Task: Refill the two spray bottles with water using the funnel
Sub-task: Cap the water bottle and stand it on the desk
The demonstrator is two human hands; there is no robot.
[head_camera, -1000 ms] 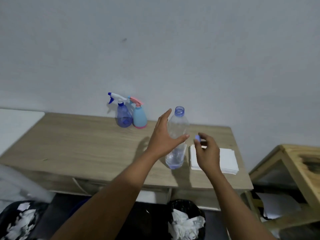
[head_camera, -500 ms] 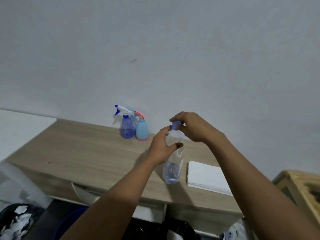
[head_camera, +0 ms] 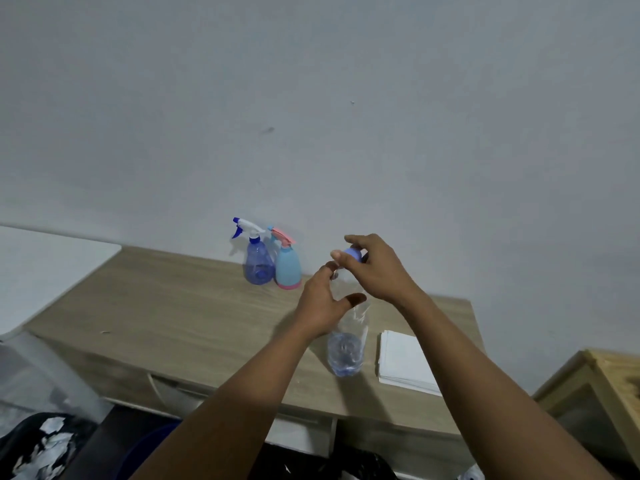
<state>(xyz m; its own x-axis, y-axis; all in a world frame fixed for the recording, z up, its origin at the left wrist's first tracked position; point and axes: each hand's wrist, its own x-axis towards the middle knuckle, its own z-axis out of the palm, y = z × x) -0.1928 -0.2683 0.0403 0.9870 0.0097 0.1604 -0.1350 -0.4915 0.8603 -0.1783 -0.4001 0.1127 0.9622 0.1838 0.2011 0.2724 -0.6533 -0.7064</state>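
A clear plastic water bottle (head_camera: 346, 351) stands upright on the wooden table (head_camera: 180, 317), with a little water at its bottom. My left hand (head_camera: 320, 306) grips its upper body. My right hand (head_camera: 374, 268) pinches the blue cap (head_camera: 353, 252) on top of the bottle's neck. At the back by the wall stand two spray bottles side by side: a translucent blue one (head_camera: 257, 263) with a white and blue trigger, and a light blue one (head_camera: 287, 268) with a pink trigger. No funnel is in view.
A stack of white napkins (head_camera: 403, 362) lies just right of the water bottle. A wooden stool (head_camera: 595, 386) stands at the right. Bins with crumpled paper (head_camera: 45, 441) sit below the table's front edge. The wall is close behind the table.
One second ago the bottle was uncapped and my right hand held the cap beside it. That hand rose over the neck and now holds the cap on it. The camera tilted up.
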